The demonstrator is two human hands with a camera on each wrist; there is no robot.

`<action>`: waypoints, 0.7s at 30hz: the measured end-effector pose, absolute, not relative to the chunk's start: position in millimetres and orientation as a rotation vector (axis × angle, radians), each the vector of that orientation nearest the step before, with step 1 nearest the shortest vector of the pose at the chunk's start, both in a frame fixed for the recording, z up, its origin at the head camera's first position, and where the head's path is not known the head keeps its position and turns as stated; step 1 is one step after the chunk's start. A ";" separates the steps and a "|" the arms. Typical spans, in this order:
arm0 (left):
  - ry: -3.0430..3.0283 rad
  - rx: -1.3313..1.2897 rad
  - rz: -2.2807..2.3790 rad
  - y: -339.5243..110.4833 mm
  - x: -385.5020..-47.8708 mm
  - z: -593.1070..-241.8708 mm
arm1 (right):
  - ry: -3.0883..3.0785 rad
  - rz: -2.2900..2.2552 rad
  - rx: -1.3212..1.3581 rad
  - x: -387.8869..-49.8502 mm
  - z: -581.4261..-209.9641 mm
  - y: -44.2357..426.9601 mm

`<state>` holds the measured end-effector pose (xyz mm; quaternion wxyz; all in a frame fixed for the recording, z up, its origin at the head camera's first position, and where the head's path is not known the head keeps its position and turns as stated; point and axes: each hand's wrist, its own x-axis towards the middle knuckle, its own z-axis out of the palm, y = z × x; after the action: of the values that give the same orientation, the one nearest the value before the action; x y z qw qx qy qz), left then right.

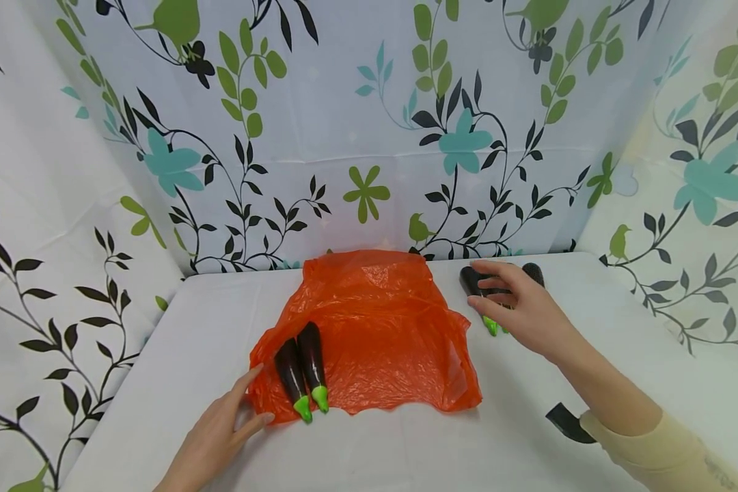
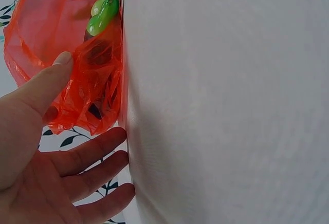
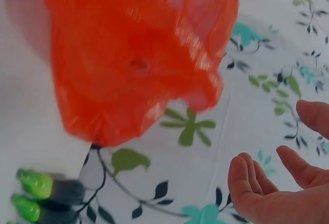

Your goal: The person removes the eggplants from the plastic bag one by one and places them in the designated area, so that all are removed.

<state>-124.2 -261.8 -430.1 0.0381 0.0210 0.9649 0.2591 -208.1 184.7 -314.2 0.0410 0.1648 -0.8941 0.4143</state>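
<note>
Right hand (image 1: 523,307), loosely spread, holding nothing, should gently grip 1 eggplant (image 1: 469,281) near it; left hand (image 1: 223,417), widely spread, also empty, should steady the red bag (image 1: 381,342) beside it.

Plastic bag (image 1: 393,348): translucent orange-red. Left eggplants (image 1: 311,354): purplish-black, tipped bright green. Right eggplants (image 1: 471,283): black, tipped bright green. Far curtain (image 1: 320,154): white, printed in green, teal and black with leaves, flowers and birds. Tablecloth (image 1: 400,451): plain white. Right sleeve (image 1: 658,451): pale yellow.
</note>
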 end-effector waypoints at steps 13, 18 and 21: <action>2.955 0.057 0.796 -262.2 -125.9 -429.3 | -2.643 1.299 0.879 -179.3 -328.2 140.9; 2.957 0.063 0.799 -262.3 -125.8 -429.5 | -2.690 1.332 0.919 -175.9 -332.0 127.4; 2.954 0.062 0.802 -262.3 -125.4 -429.9 | -2.686 1.351 0.974 -174.5 -335.2 120.3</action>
<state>-125.4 -262.3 -429.9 0.0397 0.0202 0.9641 0.2618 -174.5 120.3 -335.2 -0.0096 0.3081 -0.8498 0.4275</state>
